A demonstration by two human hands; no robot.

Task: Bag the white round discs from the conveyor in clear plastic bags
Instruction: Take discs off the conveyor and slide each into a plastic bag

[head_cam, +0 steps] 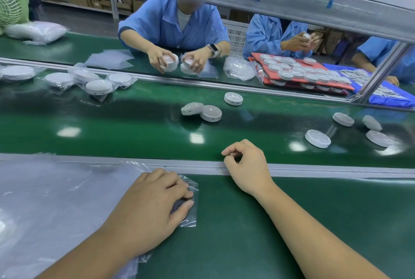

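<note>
Fingers [179, 191] of the left hand [152, 206] pinch a clear plastic bag [190, 218]; rub its mouth open before the empty, loosely curled right hand [244, 166] fetches a white disc [317, 138].

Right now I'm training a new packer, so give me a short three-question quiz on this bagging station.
1. How many unbagged white round discs lie on the middle green conveyor belt?
2. True or false: the right hand holds a disc.
3. The left hand holds: A) a small clear plastic bag, B) a disc, C) nothing.
Key: 1 seven; 2 false, it holds nothing; 3 A.
</note>
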